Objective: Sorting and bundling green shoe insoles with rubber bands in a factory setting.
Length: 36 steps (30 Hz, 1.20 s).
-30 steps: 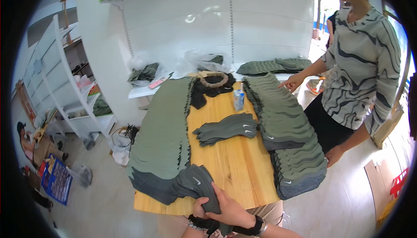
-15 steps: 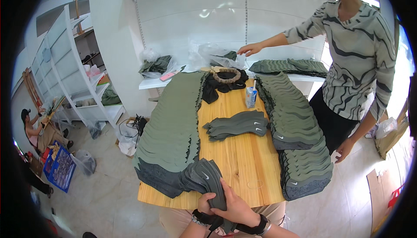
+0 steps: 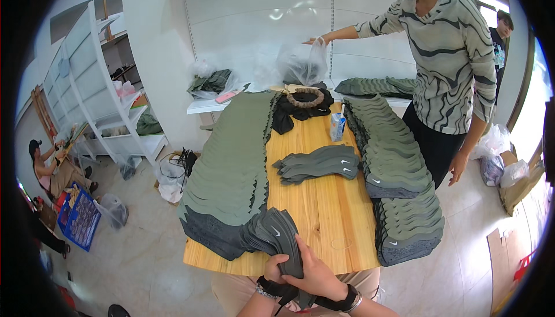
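At the near edge of the wooden table [image 3: 324, 213] both hands are closed round one bundle of dark grey socks [image 3: 276, 237]. The right hand [image 3: 315, 275] wraps over the lower end of the bundle, fingers curled tight, while the left hand [image 3: 276, 266] grips it from the other side, just beside the right. The bundle fans out at its upper end and lies against the long row of green socks [image 3: 234, 161] running down the left side of the table. A smaller pile of socks [image 3: 319, 163] lies in the middle of the bare wood, and another long row [image 3: 393, 184] runs down the right side. A small carton [image 3: 337, 126] stands near the far end. Across the table a person in a striped top [image 3: 448, 62] holds up a clear plastic bag [image 3: 300, 62]
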Each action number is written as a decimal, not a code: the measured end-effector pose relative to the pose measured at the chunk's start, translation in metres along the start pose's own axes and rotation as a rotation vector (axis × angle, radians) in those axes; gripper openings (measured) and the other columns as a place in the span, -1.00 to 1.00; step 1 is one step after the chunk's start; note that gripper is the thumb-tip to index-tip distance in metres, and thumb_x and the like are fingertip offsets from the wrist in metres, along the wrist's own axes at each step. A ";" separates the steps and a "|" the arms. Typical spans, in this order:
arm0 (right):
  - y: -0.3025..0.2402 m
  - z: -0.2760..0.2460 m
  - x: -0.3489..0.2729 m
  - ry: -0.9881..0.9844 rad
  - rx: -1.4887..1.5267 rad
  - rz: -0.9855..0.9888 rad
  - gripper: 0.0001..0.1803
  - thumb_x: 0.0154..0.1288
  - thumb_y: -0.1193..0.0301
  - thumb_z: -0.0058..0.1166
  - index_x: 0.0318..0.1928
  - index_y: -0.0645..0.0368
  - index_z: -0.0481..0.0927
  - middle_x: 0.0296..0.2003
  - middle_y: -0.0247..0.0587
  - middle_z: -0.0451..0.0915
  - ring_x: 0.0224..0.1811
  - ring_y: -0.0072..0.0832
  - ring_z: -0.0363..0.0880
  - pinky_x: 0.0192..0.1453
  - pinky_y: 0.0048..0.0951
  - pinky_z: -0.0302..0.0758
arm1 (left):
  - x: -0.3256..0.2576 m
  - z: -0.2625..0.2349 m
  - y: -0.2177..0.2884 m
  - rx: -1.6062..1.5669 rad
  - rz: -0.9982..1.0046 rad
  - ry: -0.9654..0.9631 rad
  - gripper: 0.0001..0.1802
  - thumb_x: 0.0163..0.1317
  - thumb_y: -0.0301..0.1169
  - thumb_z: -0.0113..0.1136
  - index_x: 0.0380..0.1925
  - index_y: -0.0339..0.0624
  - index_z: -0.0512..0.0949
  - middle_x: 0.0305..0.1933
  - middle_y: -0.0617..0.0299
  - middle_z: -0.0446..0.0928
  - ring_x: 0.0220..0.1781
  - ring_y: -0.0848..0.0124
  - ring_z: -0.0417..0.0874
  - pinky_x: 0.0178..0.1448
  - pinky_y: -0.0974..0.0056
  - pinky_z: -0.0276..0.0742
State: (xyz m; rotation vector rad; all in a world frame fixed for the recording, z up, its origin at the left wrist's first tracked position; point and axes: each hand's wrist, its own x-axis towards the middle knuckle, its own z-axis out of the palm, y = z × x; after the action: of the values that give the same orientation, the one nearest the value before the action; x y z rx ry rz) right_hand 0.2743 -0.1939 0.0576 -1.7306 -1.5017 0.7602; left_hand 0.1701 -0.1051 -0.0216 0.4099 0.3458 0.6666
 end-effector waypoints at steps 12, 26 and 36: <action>0.014 0.004 -0.002 -0.012 0.067 -0.073 0.13 0.02 0.22 0.30 0.39 0.22 -0.26 0.12 0.33 0.26 0.13 0.13 0.36 0.14 -0.23 0.40 | 0.001 -0.014 -0.007 0.012 -0.008 0.004 -0.40 -0.07 -0.38 0.06 0.08 -0.32 0.35 0.01 0.04 0.49 0.03 0.18 0.53 0.16 0.16 0.44; 0.025 -0.024 -0.001 -0.178 0.556 -0.016 -0.23 0.33 0.26 0.03 0.40 0.14 -0.07 0.18 0.03 0.32 0.24 -0.35 0.27 0.24 -0.44 0.24 | 0.002 0.002 -0.004 0.067 0.037 -0.046 -0.43 -0.06 -0.27 0.13 -0.02 -0.33 0.37 -0.13 0.08 0.48 -0.11 0.24 0.54 0.04 0.20 0.47; 0.040 -0.025 -0.011 -0.128 0.447 0.116 -0.35 0.34 0.30 0.01 0.34 0.17 0.09 0.24 -0.06 0.26 0.30 -0.32 0.24 0.27 -0.34 0.26 | 0.003 -0.001 -0.003 0.034 -0.042 -0.066 -0.52 -0.05 -0.27 0.13 -0.13 -0.34 0.38 -0.21 0.12 0.44 -0.17 0.29 0.54 -0.04 0.25 0.49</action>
State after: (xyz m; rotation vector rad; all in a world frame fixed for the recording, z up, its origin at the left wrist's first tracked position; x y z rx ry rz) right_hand 0.3159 -0.2105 0.0389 -1.4579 -1.2011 1.1856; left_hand 0.1735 -0.1055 -0.0240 0.4553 0.3023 0.6057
